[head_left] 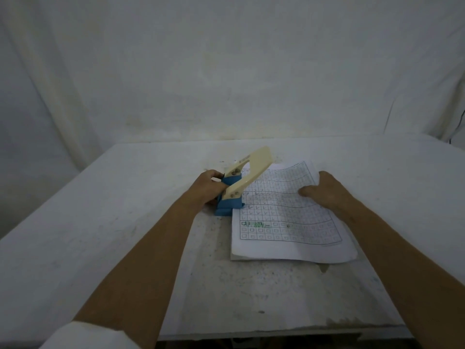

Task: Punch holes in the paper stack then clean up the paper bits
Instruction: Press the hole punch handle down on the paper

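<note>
A hole punch (236, 187) with a blue base and a cream lever stands on the table, its lever raised and slanting up to the right. My left hand (207, 186) grips the punch's blue body from the left side. A paper stack (286, 217), printed with a grid of boxes, lies flat to the right, its left edge tucked into the punch. My right hand (324, 191) rests on the stack's far right part, fingers curled over the far edge, thumb lying on the top sheet.
The white table (113, 222) is stained and speckled near its front middle. A small dark speck (261, 311) lies near the front edge. A white cloth backdrop hangs behind the table. A dark cable (456, 127) runs at the far right.
</note>
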